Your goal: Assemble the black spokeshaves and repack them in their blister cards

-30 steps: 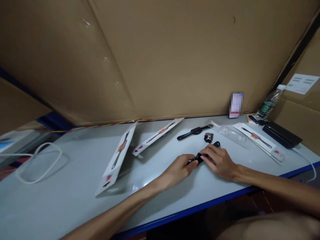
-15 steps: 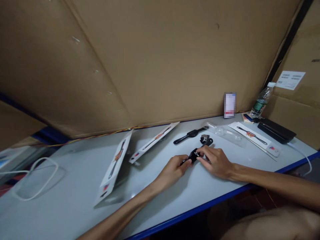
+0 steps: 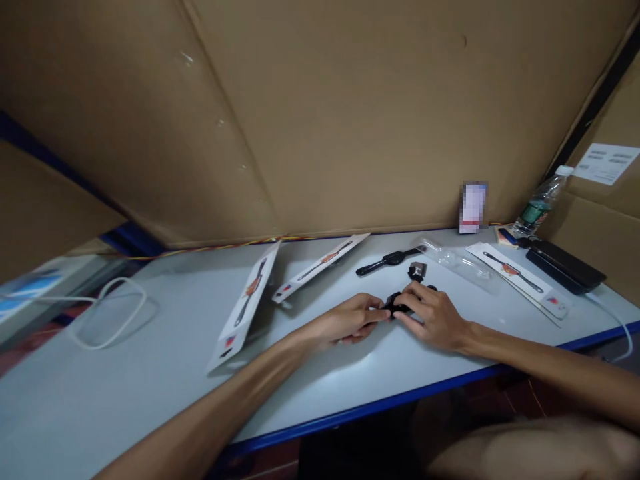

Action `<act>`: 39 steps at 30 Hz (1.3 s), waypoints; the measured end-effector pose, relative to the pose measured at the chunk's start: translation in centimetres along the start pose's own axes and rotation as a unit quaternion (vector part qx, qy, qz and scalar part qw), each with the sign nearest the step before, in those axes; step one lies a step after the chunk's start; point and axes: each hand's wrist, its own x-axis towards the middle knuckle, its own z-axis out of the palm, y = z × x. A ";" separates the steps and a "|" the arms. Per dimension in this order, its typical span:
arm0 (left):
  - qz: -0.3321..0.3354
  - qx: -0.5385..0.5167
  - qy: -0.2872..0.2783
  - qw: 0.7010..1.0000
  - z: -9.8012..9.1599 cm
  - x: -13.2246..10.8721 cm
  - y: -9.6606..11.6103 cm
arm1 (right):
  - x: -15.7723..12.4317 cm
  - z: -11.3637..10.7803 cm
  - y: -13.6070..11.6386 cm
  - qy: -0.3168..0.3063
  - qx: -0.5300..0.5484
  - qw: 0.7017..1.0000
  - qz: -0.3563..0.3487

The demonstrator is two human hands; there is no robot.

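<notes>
Head view: left hand (image 3: 350,321) and right hand (image 3: 433,313) closed on a black watch (image 3: 395,305).
Left fingers pinch the watch from its 9 o'clock, right fingers wrap it from 3 o'clock. It is mid grey table (image 3: 150,373), touching or just above, I cannot tell. A second watch (image 3: 387,261) lies at its 12 o'clock.
</notes>
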 end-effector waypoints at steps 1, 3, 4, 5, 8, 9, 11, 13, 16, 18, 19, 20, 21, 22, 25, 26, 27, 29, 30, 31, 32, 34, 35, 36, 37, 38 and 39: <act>0.002 0.004 -0.003 1.000 0.0 0.0 0.0 | 0.0 0.0 0.0 -0.003 -0.007 1.000 0.000; 0.005 0.012 -0.003 1.000 0.0 0.1 0.0 | 0.1 0.1 0.2 -0.003 -0.021 1.000 -0.008; 0.006 0.013 -0.002 1.000 0.1 0.1 0.0 | 0.1 0.2 0.3 -0.004 -0.026 1.000 -0.010; 0.007 0.010 -0.003 1.000 0.1 0.1 0.0 | 0.1 0.2 0.4 -0.007 -0.029 1.000 -0.009; 0.004 -0.004 -0.004 1.000 0.1 -0.1 0.3 | 0.0 0.3 0.4 -0.017 -0.016 1.000 0.013; -0.001 -0.005 -0.002 1.000 0.0 -0.2 0.4 | 0.1 0.3 0.4 -0.020 -0.007 1.000 0.022; -0.011 -0.008 0.001 1.000 -0.1 -0.4 0.6 | 0.1 0.3 0.5 -0.025 0.007 0.999 0.034; -0.014 -0.011 -0.003 1.000 -0.2 -0.4 0.7 | 0.2 0.4 0.5 -0.031 0.013 0.999 0.041; -0.013 -0.013 -0.016 1.000 -0.3 -0.3 0.6 | 0.2 0.4 0.7 -0.025 0.030 0.998 0.056; -0.012 -0.016 -0.019 1.000 -0.4 -0.2 0.4 | 0.2 0.5 0.8 -0.011 0.047 0.997 0.062; -0.011 -0.019 -0.019 1.000 -0.4 -0.2 0.4 | 0.2 0.5 0.9 -0.004 0.054 0.996 0.064; -0.009 -0.022 -0.018 1.000 -0.4 -0.1 0.4 | 0.2 0.6 1.0 0.005 0.060 0.996 0.067; -0.008 -0.023 -0.017 1.000 -0.5 -0.1 0.4 | 0.2 0.6 1.1 0.012 0.065 0.995 0.072; -0.007 -0.023 -0.014 1.000 -0.5 -0.1 0.4 | 0.1 0.6 1.2 0.019 0.070 0.994 0.078; -0.006 -0.022 0.008 1.000 -0.6 -0.1 0.4 | 0.2 0.6 1.3 0.022 0.078 0.992 0.095; -0.006 -0.023 0.017 1.000 -0.6 -0.1 0.4 | 0.2 0.6 1.3 0.014 0.078 0.992 0.097; -0.006 -0.024 0.024 0.999 -0.6 -0.1 0.3 | 0.3 0.5 1.2 0.004 0.076 0.992 0.099; -0.004 -0.019 0.033 0.999 -0.6 0.1 0.1 | 0.4 0.5 1.1 -0.009 0.070 0.992 0.103; 0.000 -0.009 0.039 0.999 -0.5 0.2 0.0 | 0.4 0.5 1.1 -0.011 0.068 0.992 0.105; 0.007 0.009 0.049 0.999 -0.4 0.3 -0.2 | 0.5 0.5 1.1 -0.009 0.066 0.992 0.106; 0.015 0.036 0.061 0.997 -0.3 0.5 -0.4 | 0.5 0.5 1.0 -0.005 0.067 0.992 0.106; 0.049 0.114 0.109 0.986 -0.1 0.7 -0.8 | 0.5 0.4 1.0 0.008 0.071 0.992 0.103; 0.076 0.166 0.141 0.973 0.0 0.8 -1.0 | 0.4 0.4 1.0 0.016 0.073 0.992 0.097; 0.102 0.225 0.175 0.953 0.2 0.7 -1.1 | 0.3 0.4 1.0 0.025 0.073 0.993 0.090; 0.122 0.285 0.203 0.929 0.3 0.7 -1.2 | 0.2 0.4 0.9 0.030 0.071 0.994 0.078; 0.132 0.340 0.226 0.903 0.4 0.5 -1.3 | 0.1 0.5 0.9 0.033 0.064 0.995 0.063; 0.131 0.389 0.240 0.880 0.5 0.3 -1.3 | 0.0 0.5 0.9 0.029 0.053 0.997 0.044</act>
